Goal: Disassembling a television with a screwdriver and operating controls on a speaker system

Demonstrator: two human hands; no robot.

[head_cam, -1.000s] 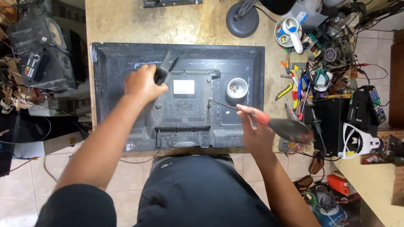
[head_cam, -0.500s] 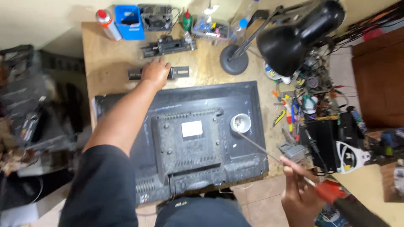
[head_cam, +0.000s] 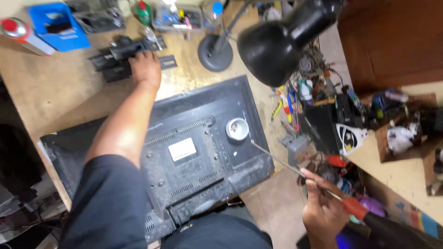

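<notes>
Bracket (head_cam: 127, 57) now under my left hand (head_cam: 146, 68), moved off the TV (head_cam: 194, 152); right hand (head_cam: 323, 214) still grips screwdriver (head_cam: 318, 182).

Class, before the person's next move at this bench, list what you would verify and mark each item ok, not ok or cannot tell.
1. Right hand grips the screwdriver: ok.
2. Screwdriver tip seated on a screw: not ok, it hangs by the set's edge.
3. Left hand on the black bracket: ok.
4. Television lies face down on the bench: ok.
5. White cup rests on the back panel: ok.
6. Screws all out: cannot tell.
</notes>
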